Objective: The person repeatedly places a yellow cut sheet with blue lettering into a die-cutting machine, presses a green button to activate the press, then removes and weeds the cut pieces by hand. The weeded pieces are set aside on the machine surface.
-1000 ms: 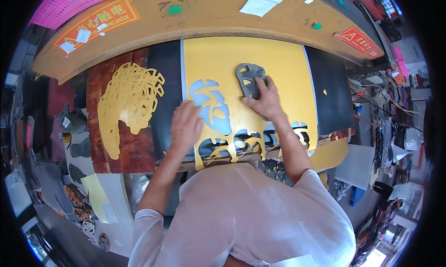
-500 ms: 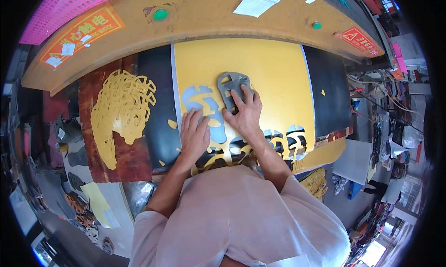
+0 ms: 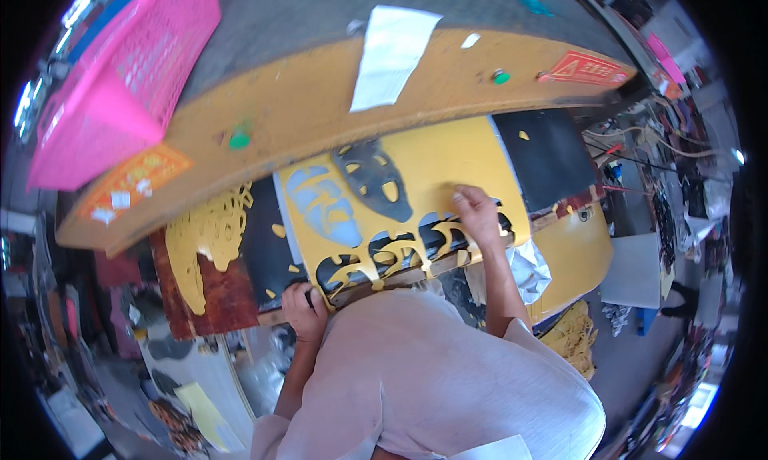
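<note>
Dark sole-shaped die (image 3: 374, 180) lies on yellow sheet (image 3: 436, 156) beside a matching cut-out (image 3: 342, 226), presumably sparing material; right hand's (image 3: 478, 212) fingers bunch together above, left hand's (image 3: 306, 310) grip unclear.

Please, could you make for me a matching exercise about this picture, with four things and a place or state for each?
Things
1. grey sole-shaped form
2. pink basket
3. heap of yellow cut pieces
4. right hand

Places and states
A. on the reddish-brown board
B. fingers curled, apart from the form
C. lying on the yellow sheet
D. at the picture's upper left

Pairs: 1-C, 2-D, 3-A, 4-B
</note>
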Demonstrator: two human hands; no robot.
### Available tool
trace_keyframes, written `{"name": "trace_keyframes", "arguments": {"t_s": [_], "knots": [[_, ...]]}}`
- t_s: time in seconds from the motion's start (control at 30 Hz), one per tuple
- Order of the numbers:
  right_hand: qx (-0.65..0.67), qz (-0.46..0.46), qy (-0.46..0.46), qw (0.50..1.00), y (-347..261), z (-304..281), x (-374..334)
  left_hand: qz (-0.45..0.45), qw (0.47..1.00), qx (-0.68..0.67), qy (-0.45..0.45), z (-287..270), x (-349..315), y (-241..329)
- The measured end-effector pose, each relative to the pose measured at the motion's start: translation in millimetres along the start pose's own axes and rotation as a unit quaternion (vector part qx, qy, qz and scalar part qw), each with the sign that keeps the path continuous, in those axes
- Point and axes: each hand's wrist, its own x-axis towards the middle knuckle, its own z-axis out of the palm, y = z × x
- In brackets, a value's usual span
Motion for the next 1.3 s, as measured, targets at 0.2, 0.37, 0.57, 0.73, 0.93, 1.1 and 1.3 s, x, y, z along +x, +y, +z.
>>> {"name": "trace_keyframes", "arguments": {"t_s": [0.2,0.37,0.57,0.73,0.93,1.1,1.3], "knots": [[0.083,-0.050,0.010,0.995,-20.0,-16.7,66.6,0.039,0.993,0.115,0.009,48.7,86.7,-28.4],[0.146,-0.114,0.248,0.951,-72.3,-28.3,159.1,0.035,0.993,0.114,0.009,73.8,155.8,-53.2],[0.040,-0.135,0.104,0.984,-41.8,-0.6,150.6,0.016,0.988,0.153,-0.004,92.8,215.9,-65.7],[-0.220,-0.332,0.021,0.917,24.1,46.0,133.6,0.048,0.981,0.189,-0.007,97.4,216.6,-70.5],[-0.247,-0.303,0.028,0.920,27.5,54.4,133.8,0.037,0.983,0.181,-0.004,97.9,212.3,-70.9],[-0.239,-0.302,0.024,0.922,13.4,50.6,125.1,0.020,0.985,0.169,0.009,90.8,207.4,-62.7],[-0.229,-0.222,-0.011,0.948,20.4,24.8,77.5,0.014,0.990,0.142,0.018,73.6,158.7,-47.8]]}}
